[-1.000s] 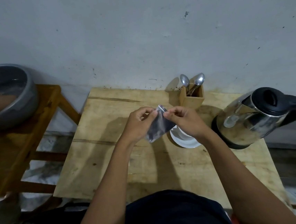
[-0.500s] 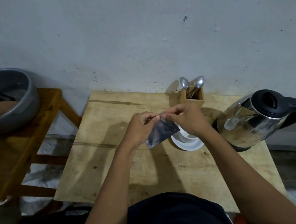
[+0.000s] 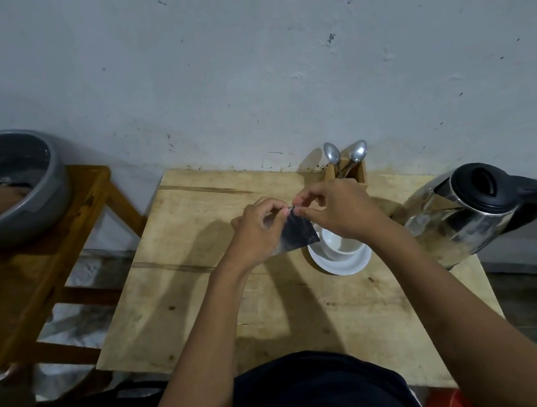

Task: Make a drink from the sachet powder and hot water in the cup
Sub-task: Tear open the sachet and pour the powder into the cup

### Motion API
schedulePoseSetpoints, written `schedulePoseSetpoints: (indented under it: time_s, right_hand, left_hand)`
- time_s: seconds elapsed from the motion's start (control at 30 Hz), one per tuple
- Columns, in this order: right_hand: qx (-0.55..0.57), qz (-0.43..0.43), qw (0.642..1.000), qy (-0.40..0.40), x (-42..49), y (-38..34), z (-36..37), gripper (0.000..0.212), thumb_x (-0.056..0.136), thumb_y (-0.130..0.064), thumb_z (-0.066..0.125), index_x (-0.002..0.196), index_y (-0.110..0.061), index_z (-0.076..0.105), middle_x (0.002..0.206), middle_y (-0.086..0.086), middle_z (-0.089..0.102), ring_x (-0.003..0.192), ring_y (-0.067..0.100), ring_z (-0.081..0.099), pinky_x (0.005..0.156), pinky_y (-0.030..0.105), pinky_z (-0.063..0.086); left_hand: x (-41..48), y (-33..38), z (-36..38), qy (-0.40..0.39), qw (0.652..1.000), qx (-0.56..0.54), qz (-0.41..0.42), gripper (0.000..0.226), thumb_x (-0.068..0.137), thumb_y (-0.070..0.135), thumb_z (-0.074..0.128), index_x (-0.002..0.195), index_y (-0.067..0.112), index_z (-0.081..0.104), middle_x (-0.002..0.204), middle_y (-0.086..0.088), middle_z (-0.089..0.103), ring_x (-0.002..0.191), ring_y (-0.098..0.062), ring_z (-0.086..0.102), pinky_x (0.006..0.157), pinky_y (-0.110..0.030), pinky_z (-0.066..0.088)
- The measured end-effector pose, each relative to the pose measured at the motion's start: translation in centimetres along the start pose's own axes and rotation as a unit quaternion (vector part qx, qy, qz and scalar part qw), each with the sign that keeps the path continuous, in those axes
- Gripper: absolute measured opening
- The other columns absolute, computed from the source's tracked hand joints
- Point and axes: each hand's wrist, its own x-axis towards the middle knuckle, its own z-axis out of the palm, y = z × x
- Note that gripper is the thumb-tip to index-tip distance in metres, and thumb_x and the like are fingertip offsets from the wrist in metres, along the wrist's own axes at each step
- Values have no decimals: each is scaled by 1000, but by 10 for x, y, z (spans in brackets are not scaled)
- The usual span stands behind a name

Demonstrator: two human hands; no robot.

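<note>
Though pinched by hands (image 3: 298, 221), sachet (image 3: 296, 235) (print seemingly unreadable)

Dim, flat indoor light; soft arm shadows fall across the wooden table (image 3: 205, 308). Glare streaks the kettle (image 3: 459, 224). Wide-angle bending warps the edges.

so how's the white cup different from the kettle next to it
The cup is small, white and open-topped; the kettle is far bigger, shiny metal with a black lid and handle. The cup sits on a white saucer, partly hidden behind the right hand; the kettle stands clear to the right. Both rest on the wooden table.
</note>
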Motion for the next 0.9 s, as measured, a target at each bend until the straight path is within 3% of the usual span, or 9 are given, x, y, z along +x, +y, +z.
schedulePoseSetpoints:
  time_s: [0.13,0.37,0.47,0.53,0.6,0.67,0.7,0.8,0.9]
  right_hand:
    - [-21,-17,1000,-9,4,0,-5,12,89,-37,69,96,-29,75,68,-28,52,62,-5,47,57,18,32]
    - [-64,-36,997,-38,8,0,-9,14,88,-37,70,97,-28,74,63,-27,50,59,-6,46,58,17,30]
    - [-82,-52,994,-48,10,-2,-14,18,88,-38,70,100,-25,76,64,-26,51,57,-8,44,56,12,26]
    - [-93,-60,992,-55,11,-5,-16,20,88,-38,69,100,-24,76,67,-22,54,57,-8,44,56,11,25]
    - [-97,-61,991,-65,13,-6,-17,21,88,-39,68,101,-24,77,71,-19,60,58,-8,46,56,12,27]
    - [-96,-53,991,-79,14,-7,-19,21,88,-39,69,100,-24,77,77,-16,67,60,-8,47,56,13,29]
    - [-93,-50,991,-85,14,-8,-20,20,87,-39,70,99,-24,77,75,-17,66,60,-8,48,55,13,29]
    - [-88,-53,991,-89,14,-9,-21,16,87,-36,71,92,-22,77,59,-24,49,57,-6,47,54,13,27]
    - [-88,-77,990,-73,14,-8,-18,17,88,-40,69,88,-24,75,61,-18,54,59,1,50,56,18,28]
  left_hand:
    - [-1,2,2,-2,1000,14,-15,13,91,40,49,86,38,61,89,15,66,91,-13,63,100,-57,42]
    - [-2,7,4,13,999,40,-10,13,88,39,51,85,42,63,81,20,66,80,-10,61,98,-59,42]
    - [-2,9,4,10,999,31,-14,17,86,44,48,83,48,64,85,18,70,89,-10,65,101,-54,42]
    - [-1,10,5,7,999,34,-18,18,88,42,50,89,39,68,89,15,73,93,-8,64,104,-48,40]
    - [-2,12,6,5,999,28,-21,21,93,33,52,93,28,73,93,12,74,90,-1,61,102,-29,38]
    - [-3,17,5,3,999,33,-17,21,95,24,53,96,19,74,94,8,74,83,6,57,84,0,30]
    - [-3,18,4,4,999,36,-14,21,95,22,53,96,16,74,93,7,74,81,5,57,77,6,26]
    - [-4,18,2,9,1000,26,-12,21,94,22,54,92,16,74,88,9,72,79,3,58,75,5,28]
    - [-4,17,3,11,999,-34,-38,21,94,24,55,88,21,74,89,8,74,78,3,61,69,-11,45]
